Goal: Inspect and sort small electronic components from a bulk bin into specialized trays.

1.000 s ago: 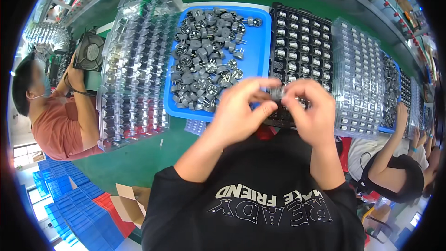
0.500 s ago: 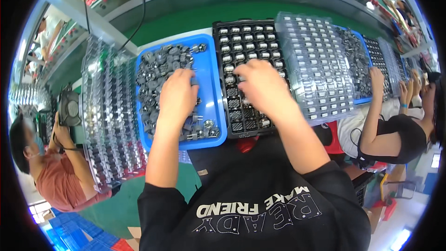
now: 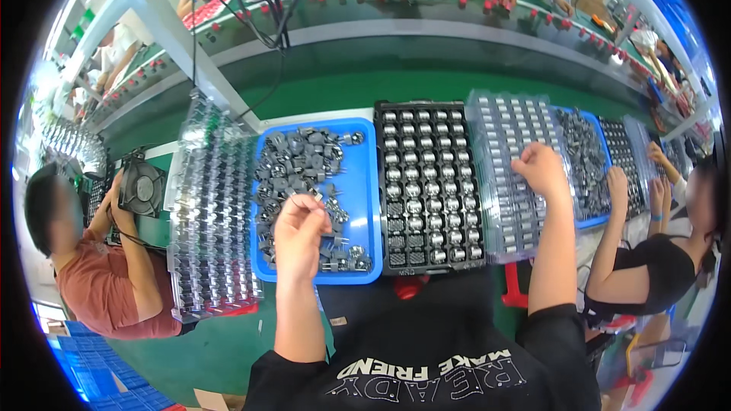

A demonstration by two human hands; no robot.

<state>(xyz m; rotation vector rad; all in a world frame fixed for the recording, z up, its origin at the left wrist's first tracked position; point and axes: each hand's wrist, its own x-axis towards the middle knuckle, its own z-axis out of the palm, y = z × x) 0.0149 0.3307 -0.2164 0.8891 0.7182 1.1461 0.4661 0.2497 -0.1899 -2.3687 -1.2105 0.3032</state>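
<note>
My left hand (image 3: 301,230) is over the near part of a blue tray (image 3: 373,205) of loose grey parts with metal prongs (image 3: 301,156). Its fingers are curled together, and whatever they pinch is too small to make out. My right hand (image 3: 544,169) hovers at a clear plastic tray (image 3: 509,250) with rows of silver cylinders. Thumb and fingertips are pressed together there; what lies between them is hidden. Between both hands stands a black tray (image 3: 394,262) of slots. Silver cylinders fill most slots, while several at the near left show only a patterned bottom.
Upright clear trays (image 3: 217,221) stack at the left, beside a person holding a black fan (image 3: 142,186). To the right, another person's hand (image 3: 617,186) is near a second blue tray (image 3: 601,217). Cables (image 3: 278,23) hang from a metal post. A conveyor line runs behind.
My right hand has moved right, from the black tray to the clear tray. My left hand stays over the blue tray, its fingers now more curled. The view has tilted up.
</note>
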